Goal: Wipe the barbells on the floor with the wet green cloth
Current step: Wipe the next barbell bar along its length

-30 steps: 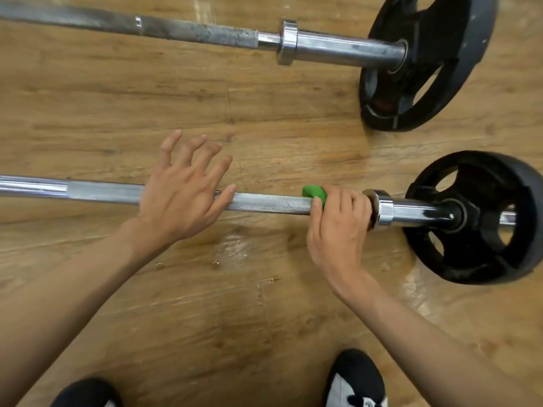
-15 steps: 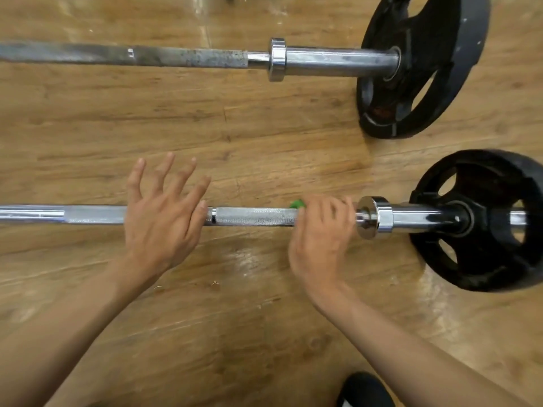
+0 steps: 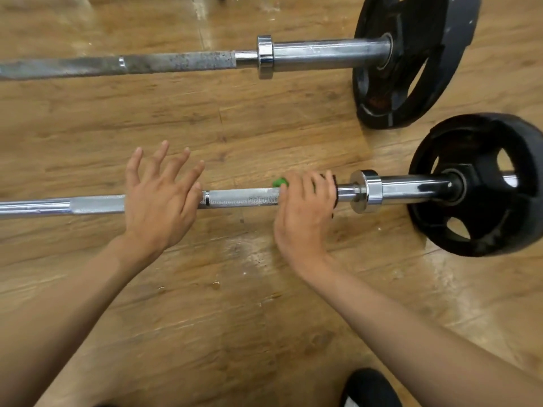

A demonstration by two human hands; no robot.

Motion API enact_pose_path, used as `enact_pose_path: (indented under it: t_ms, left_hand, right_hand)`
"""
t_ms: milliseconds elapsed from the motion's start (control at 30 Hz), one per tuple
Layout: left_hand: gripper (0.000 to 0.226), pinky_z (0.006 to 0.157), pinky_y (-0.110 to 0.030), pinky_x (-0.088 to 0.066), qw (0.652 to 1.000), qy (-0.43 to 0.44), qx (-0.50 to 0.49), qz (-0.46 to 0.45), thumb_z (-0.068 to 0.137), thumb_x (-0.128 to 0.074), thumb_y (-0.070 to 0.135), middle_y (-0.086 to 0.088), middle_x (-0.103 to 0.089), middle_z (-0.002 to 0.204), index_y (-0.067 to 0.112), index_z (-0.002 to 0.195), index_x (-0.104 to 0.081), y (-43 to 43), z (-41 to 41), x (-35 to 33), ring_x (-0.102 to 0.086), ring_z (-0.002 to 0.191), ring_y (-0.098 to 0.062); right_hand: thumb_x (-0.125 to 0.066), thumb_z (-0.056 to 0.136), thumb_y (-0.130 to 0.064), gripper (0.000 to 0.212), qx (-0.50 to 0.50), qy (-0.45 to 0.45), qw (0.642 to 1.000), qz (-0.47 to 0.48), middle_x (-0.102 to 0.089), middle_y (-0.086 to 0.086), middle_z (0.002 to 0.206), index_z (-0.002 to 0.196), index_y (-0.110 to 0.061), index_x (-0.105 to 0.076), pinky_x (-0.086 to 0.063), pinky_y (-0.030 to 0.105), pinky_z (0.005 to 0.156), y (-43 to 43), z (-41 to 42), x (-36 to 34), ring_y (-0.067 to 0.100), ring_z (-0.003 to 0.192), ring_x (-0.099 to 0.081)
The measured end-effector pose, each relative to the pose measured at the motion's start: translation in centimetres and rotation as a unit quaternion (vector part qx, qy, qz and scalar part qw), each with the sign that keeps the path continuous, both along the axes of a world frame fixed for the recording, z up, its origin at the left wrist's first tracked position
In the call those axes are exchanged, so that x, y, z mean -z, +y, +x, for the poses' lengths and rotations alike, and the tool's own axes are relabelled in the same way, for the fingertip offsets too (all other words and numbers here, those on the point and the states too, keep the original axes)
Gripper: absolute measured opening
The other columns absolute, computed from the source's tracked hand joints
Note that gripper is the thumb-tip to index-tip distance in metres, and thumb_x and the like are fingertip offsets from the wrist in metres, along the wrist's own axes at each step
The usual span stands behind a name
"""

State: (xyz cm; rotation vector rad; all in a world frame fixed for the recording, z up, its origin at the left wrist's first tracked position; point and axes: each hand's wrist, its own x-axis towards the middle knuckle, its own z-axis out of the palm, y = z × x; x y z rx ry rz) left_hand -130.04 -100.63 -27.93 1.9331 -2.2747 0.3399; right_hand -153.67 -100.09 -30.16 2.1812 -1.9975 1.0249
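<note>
Cloth was the least visible thing here: the green cloth (image 3: 279, 182) showed only as a small tuft at the thumb side of the right hand (image 3: 302, 212). That hand's grip was closed over the near barbell (image 3: 244, 198), with the cloth apparently wrapped between the fingers and the rough shaft, just left of the shiny collar (image 3: 365, 190). The left hand (image 3: 158, 201) was open, fingers straight and spread, above the same shaft further left; whether its palm pressed the bar or only hovered over it could not be told. The near barbell lay across the wooden floor (image 3: 205, 318), its black plate (image 3: 476, 183) on the right end. The far barbell (image 3: 176, 61) lay roughly parallel beyond it, well apart, with its own plate (image 3: 411, 60) and a duller, speckled shaft that probably had yet to be wiped. The cloth, being soft, limp and wet, would likely mould itself round the bar, so a whole-hand wrap suited it better than a pinch. The rough section would probably drag at it, and the smooth sleeve past the collar would let it slide freely. The barbell itself looked heavy and rigid and needed no lifting, though on round plates it might roll under a sideways push, so a flat steadying palm on the shaft made sense. Shiny smears on the floor beside the bar suggested damp, slippery boards.
</note>
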Motion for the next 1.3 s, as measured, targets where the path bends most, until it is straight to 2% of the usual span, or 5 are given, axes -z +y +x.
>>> enact_pose_path:
  t_ms: [200, 433, 700, 1000, 1300]
  left_hand:
    - [0.058, 0.124, -0.055, -0.013, 0.999, 0.025, -0.030, 0.000, 0.106, -0.027, 0.044, -0.018, -0.056, 0.149, 0.017, 0.141, -0.065, -0.7, 0.1, 0.3, -0.036, 0.150, -0.041]
    - [0.056, 0.124, -0.056, -0.015, 1.000, 0.019, -0.019, -0.001, 0.108, -0.026, 0.044, -0.014, -0.055, 0.152, 0.019, 0.143, -0.062, -0.3, 0.2, 0.1, -0.035, 0.151, -0.039]
    - [0.055, 0.127, -0.053, -0.015, 0.996, 0.046, 0.068, 0.033, 0.104, -0.029, 0.035, -0.013, -0.048, 0.159, 0.018, 0.151, -0.054, 1.0, 2.1, -0.4, -0.033, 0.154, -0.035]
    - [0.053, 0.125, -0.056, -0.019, 0.998, 0.067, -0.005, -0.004, 0.108, -0.031, 0.040, -0.012, -0.062, 0.146, 0.013, 0.134, -0.068, 3.5, 3.5, 1.0, -0.041, 0.149, -0.036]
    - [0.060, 0.125, -0.058, -0.017, 0.998, 0.056, -0.003, -0.021, 0.112, -0.020, 0.046, -0.009, -0.063, 0.145, 0.017, 0.132, -0.069, 3.9, 3.2, 1.3, -0.041, 0.149, -0.035]
  right_hand:
    - [-0.051, 0.107, -0.020, 0.028, -0.172, 0.056, 0.983, 0.012, -0.066, 0.006, 0.122, 0.130, -0.012, -0.065, -0.030, 0.045, 0.122, -0.5, 1.4, -0.6, 0.029, 0.116, -0.058]
    - [-0.044, 0.106, -0.026, 0.033, 0.027, 0.018, 0.999, 0.037, -0.067, 0.008, 0.122, 0.128, -0.009, -0.062, -0.027, 0.047, 0.122, -0.3, -2.4, -0.8, 0.033, 0.124, -0.055]
    - [-0.053, 0.104, -0.019, 0.039, -0.235, 0.108, 0.966, 0.013, -0.066, 0.008, 0.120, 0.141, -0.011, -0.058, -0.039, 0.041, 0.103, 0.4, 6.6, -1.0, 0.031, 0.108, -0.058]
    - [-0.044, 0.104, -0.028, 0.029, -0.031, 0.152, 0.988, 0.030, -0.062, 0.013, 0.096, 0.109, -0.009, -0.065, -0.037, 0.046, 0.082, 1.5, -0.7, -1.1, 0.036, 0.087, -0.053]
    - [-0.051, 0.102, -0.031, 0.032, -0.201, 0.163, 0.966, 0.009, -0.066, 0.007, 0.094, 0.125, -0.017, -0.069, -0.040, 0.042, 0.073, 1.7, 5.4, -1.9, 0.031, 0.084, -0.059]
